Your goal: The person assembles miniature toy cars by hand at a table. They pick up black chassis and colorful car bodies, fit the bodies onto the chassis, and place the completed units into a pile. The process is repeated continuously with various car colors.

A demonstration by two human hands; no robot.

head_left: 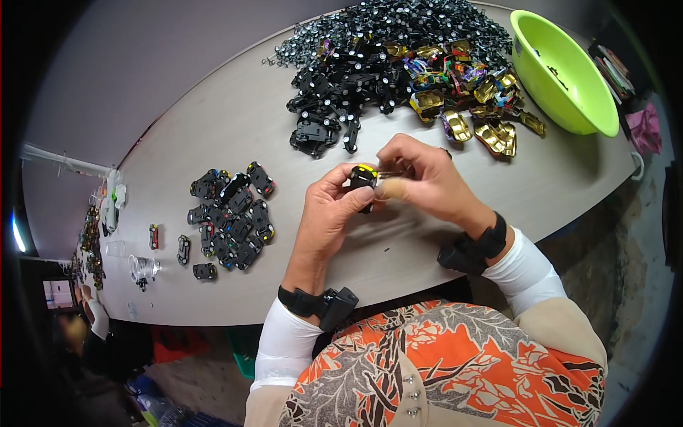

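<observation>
My left hand point(326, 213) is closed on a small toy car point(364, 175) with a black underside and a yellow edge, its thumb lying across the car. Against the car's right side, my right hand point(442, 183) has thumb and fingers pinched together. The thumb is smeared by motion, and what the fingers pinch is too small and blurred to name. Left of my hands lies a cluster of toy cars point(238, 226), mostly with black undersides up. Beyond my hands are a heap of black car bases point(313, 132) with wheels and a pile of shiny gold and coloured car shells point(494, 135).
A mound of small wheel-and-axle pieces point(427, 25) covers the table's far edge. At the far right stands a lime-green basin point(597, 107) with a few dark pieces inside. Clear plastic cups point(144, 267) sit at the left. Another person's arm point(97, 317) shows farther left.
</observation>
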